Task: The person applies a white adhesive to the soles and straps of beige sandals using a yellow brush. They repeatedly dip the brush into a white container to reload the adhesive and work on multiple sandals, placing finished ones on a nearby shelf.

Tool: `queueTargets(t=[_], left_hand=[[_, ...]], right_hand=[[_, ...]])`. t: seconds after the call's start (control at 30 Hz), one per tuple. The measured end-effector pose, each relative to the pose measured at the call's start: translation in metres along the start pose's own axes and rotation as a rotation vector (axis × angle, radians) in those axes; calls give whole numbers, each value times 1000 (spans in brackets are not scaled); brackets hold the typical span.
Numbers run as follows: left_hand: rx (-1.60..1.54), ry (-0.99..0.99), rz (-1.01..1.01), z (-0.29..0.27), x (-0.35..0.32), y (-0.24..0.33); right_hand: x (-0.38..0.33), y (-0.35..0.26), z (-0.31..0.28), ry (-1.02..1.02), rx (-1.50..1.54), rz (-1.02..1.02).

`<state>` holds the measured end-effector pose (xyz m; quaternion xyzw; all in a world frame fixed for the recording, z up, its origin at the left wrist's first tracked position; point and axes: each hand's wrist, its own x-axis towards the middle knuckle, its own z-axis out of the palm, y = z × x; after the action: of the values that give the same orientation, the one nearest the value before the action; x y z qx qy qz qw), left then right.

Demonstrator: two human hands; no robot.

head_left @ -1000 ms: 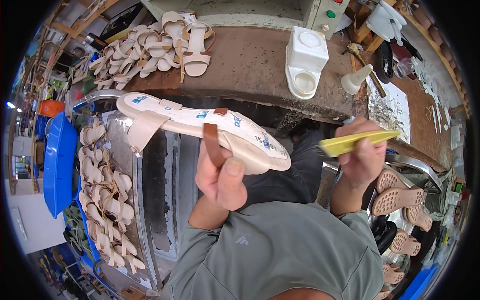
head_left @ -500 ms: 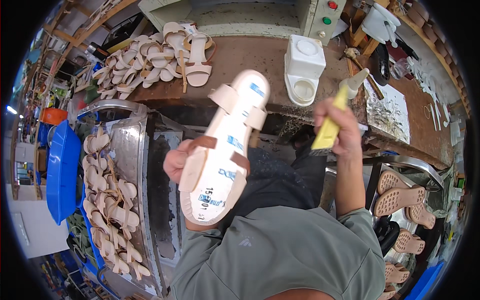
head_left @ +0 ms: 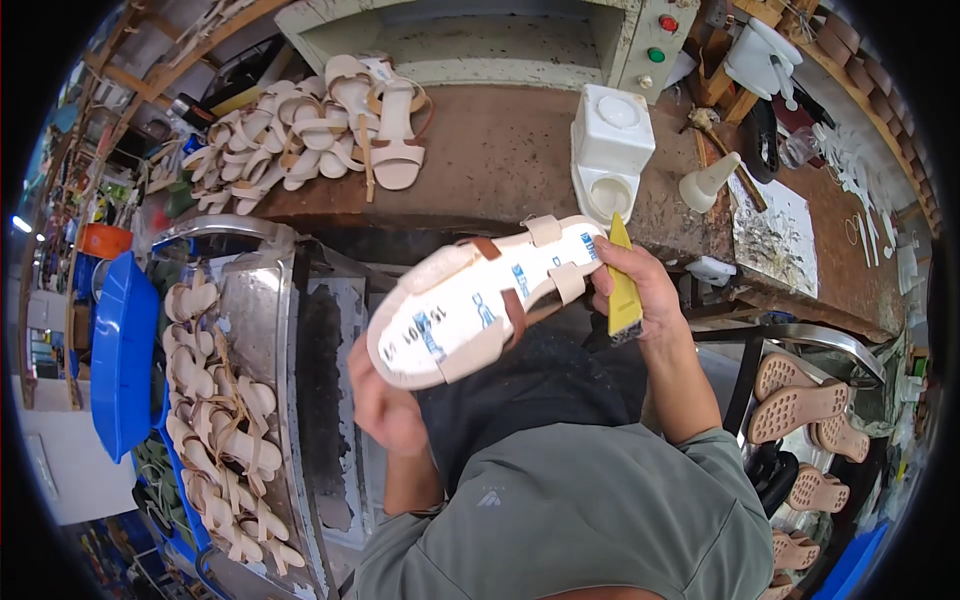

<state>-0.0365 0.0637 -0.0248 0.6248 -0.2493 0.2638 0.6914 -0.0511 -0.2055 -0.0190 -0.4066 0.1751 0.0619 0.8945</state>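
Observation:
My left hand (head_left: pixel 385 400) grips a cream sandal upper (head_left: pixel 480 305) on its last, sole side up, held over my lap. A brown strap crosses its middle and blue marks run along the sole. My right hand (head_left: pixel 635 290) holds a yellow brush handle (head_left: pixel 622 280) upright and touches the toe end of the sandal. The brush's tip is hidden behind the sandal.
A brown workbench (head_left: pixel 500 160) ahead carries a heap of cream sandals (head_left: pixel 320 125), a white glue pot (head_left: pixel 610 150) and a white cone bottle (head_left: pixel 708 180). A metal tray (head_left: pixel 260 320) with several sandals lies at my left beside a blue bin (head_left: pixel 120 350). Tan soles (head_left: pixel 800 400) sit on a rack at right.
The sandal has swung from pointing up-down to lying across, toe to the right. My right hand with the yellow brush came down from near the glue pot to the sandal's toe.

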Motion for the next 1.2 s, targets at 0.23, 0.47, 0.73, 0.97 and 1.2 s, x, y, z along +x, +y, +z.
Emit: queueTargets(t=[0.23,0.47,0.73,0.97,1.2], left_hand=[[319,-387,2,-3,10,-13],[304,-526,-22,27,27,-54],[126,-716,-150,70,24,-85],[108,-769,-139,80,25,-101],[131,-797,-65,91,34,-94]], right_hand=[[-1,-8,-37,-1,-381,15],[42,-39,-86,402,-684,-594],[74,-27,-93,438,-1225,-662],[56,-38,-77,342,-1141,-588],[57,-44,-81,352,-906,-463]])
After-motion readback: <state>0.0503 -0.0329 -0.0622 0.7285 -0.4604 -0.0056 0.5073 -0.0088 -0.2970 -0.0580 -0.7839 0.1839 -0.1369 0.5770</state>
